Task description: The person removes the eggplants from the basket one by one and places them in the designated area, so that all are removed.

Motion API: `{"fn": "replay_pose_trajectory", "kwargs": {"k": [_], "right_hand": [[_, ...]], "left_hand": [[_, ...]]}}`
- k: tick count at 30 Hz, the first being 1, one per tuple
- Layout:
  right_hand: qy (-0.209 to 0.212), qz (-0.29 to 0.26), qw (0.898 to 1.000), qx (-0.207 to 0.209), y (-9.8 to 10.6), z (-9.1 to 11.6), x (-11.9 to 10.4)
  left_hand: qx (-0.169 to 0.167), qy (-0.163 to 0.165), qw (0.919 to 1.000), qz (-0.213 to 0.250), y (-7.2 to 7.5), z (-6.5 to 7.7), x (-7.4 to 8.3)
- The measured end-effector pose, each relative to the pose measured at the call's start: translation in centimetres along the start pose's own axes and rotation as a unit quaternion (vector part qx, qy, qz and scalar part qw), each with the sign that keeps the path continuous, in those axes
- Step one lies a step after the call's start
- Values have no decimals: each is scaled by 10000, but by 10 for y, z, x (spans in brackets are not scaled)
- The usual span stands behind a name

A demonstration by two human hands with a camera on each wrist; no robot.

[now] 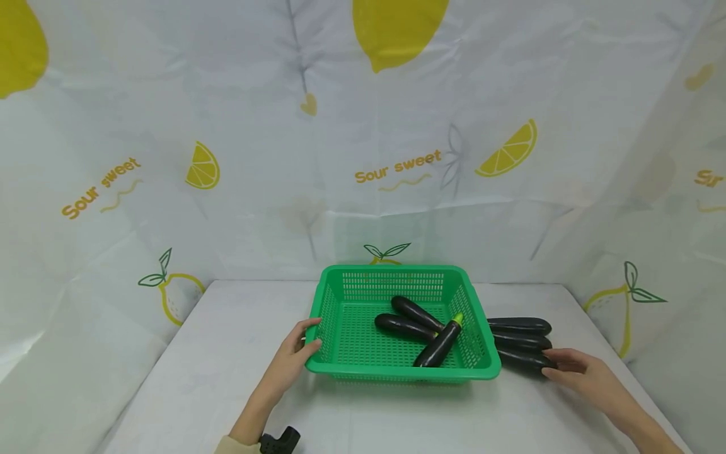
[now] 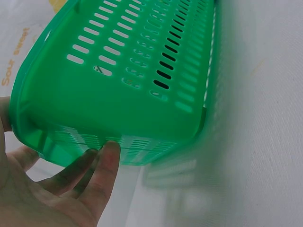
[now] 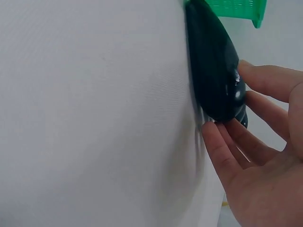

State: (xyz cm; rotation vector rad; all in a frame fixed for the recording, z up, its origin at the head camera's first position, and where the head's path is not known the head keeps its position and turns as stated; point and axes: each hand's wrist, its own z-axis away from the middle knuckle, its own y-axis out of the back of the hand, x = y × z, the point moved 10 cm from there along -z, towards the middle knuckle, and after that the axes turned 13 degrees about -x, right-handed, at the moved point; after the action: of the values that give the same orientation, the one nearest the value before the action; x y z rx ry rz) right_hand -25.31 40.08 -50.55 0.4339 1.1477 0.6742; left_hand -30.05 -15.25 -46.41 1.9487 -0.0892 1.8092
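A green plastic basket (image 1: 397, 373) with slotted walls stands at the middle of the table. My left hand (image 1: 286, 362) grips its left rim; in the left wrist view its fingers (image 2: 105, 170) press on the outer wall (image 2: 94, 109). Inside lie three dark eggplants: one at the back (image 1: 415, 311), one at the left (image 1: 401, 326) and one in front with a green stem end (image 1: 443, 344). Right of the basket, my right hand (image 1: 587, 380) holds the rounded end of the nearest eggplant (image 3: 213, 66) between thumb and fingers.
Two more eggplants, a far one (image 1: 520, 325) and a middle one (image 1: 523, 342), lie side by side behind the held one, their left ends hidden by the basket. A white cloth with lemon prints (image 1: 272, 233) hangs behind and beside the white table (image 1: 227, 378).
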Motion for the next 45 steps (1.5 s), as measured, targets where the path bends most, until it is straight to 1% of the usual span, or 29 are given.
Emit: {"fn": "replay_pose_trajectory", "kwargs": {"k": [4,8,14,17,21,24,30,34,37,40,42,45], "right_hand": [[64,164,9998,21,6,4,-3],[218,310,9992,102,12,10,-12],[599,430,9967,350,19,22,-35],[854,451,9940,511,18,28,-46],[984,430,9922,631,15,31,-60],[1053,343,9922,579,9,32,-69],[1527,-61,9879,263,-10,35,-85],[1552,-365,9872,88,-21,33,-91],[1514,-485,9873,44,-25,31,-95],[1564,-563,9861,0,-28,29,-102],[1667,-623,9840,-34,-30,28,-107],[1943,-689,9785,-71,-32,27,-115]], "left_hand": [[10,-6,10000,-5,0,0,0],[4,-2,10000,-12,1,0,1],[-8,-17,10000,-7,1,1,1],[-5,-26,10000,-26,2,1,1],[7,-24,10000,-42,2,1,1],[9,-28,10000,-62,2,1,1],[22,-4,10000,-69,3,1,0],[32,16,10000,-85,2,1,1],[35,30,9999,-90,2,1,1],[50,50,9999,-91,1,1,0],[55,52,9999,-86,1,1,0],[48,27,10000,-67,0,1,0]]}}
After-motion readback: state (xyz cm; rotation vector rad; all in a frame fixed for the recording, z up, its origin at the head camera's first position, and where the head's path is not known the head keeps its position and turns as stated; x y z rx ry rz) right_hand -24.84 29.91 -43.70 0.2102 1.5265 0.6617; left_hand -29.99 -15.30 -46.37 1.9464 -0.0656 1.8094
